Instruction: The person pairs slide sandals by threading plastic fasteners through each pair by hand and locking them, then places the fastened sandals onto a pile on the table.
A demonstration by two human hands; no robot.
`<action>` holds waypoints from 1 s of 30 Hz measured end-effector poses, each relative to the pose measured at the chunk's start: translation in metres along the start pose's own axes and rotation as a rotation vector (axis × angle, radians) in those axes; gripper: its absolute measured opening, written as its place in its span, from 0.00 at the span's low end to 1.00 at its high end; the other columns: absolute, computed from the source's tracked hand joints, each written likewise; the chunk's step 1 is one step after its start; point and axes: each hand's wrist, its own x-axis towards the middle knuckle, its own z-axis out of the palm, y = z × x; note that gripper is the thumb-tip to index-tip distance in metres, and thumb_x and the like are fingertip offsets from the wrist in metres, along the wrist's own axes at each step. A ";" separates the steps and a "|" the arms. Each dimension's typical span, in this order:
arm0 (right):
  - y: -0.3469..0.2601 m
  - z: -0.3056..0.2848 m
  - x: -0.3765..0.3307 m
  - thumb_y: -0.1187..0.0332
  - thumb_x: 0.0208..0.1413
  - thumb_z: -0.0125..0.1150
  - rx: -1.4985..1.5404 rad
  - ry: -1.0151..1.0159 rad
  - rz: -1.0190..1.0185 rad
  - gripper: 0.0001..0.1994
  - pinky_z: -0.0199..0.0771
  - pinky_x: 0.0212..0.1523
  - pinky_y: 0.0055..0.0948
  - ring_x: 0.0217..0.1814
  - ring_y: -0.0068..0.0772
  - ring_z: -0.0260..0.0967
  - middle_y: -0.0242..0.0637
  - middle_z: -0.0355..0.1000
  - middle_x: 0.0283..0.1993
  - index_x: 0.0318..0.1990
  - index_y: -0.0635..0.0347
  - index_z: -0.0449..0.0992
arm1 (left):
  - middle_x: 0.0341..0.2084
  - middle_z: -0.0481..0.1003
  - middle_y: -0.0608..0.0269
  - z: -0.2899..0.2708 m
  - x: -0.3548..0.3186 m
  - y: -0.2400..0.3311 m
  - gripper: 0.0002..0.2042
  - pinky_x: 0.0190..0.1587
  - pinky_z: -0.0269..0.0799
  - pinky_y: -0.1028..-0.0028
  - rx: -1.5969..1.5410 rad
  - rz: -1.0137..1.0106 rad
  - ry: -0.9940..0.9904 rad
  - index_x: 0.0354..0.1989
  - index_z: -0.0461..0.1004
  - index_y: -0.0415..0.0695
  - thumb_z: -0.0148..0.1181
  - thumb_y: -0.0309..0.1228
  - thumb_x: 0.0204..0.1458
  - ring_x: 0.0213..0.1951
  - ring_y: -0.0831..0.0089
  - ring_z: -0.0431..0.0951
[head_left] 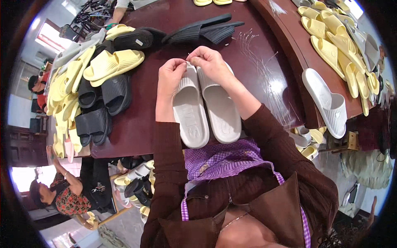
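A pair of light grey slide slippers [191,118] lies side by side before me at the table's near edge, openings toward me. At their far ends, my left hand [170,76] and my right hand [210,65] meet with thumbs and fingers pinched together. A tiny pale bit shows between the fingertips, too small to name. The left wrist rests beside the left slipper, and the right wrist crosses over the right one. Thin clear plastic strands [271,93] lie spread on the table to the right of my right hand.
Yellow slippers [66,87] and black slippers [117,93] are heaped on the left. A dark pair [206,31] lies beyond my hands. Another grey slipper [326,101] sits on the right ledge near more yellow slippers [331,37]. One person [68,194] stands at left.
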 end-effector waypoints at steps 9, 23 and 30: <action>-0.009 0.009 -0.012 0.75 0.51 0.57 -0.127 0.102 -0.031 0.04 0.68 0.36 0.20 0.34 0.18 0.67 0.29 0.72 0.31 0.34 0.63 0.75 | 0.23 0.70 0.71 -0.012 -0.009 -0.005 0.05 0.23 0.60 0.88 -0.320 0.006 0.006 0.34 0.73 0.39 0.55 0.26 0.54 0.20 0.88 0.64; -0.003 0.011 -0.011 0.75 0.47 0.58 -0.459 0.087 -0.345 0.03 0.70 0.29 0.27 0.26 0.32 0.71 0.40 0.73 0.25 0.29 0.65 0.75 | 0.24 0.70 0.72 -0.007 -0.011 -0.003 0.04 0.25 0.60 0.87 -0.260 0.018 0.000 0.34 0.71 0.40 0.53 0.27 0.55 0.22 0.88 0.64; -0.001 0.012 -0.013 0.75 0.47 0.58 -0.451 0.084 -0.336 0.03 0.70 0.29 0.26 0.26 0.30 0.71 0.40 0.74 0.25 0.29 0.66 0.75 | 0.24 0.70 0.72 -0.007 -0.011 -0.004 0.04 0.26 0.61 0.87 -0.234 0.041 -0.021 0.34 0.71 0.40 0.53 0.27 0.55 0.23 0.88 0.64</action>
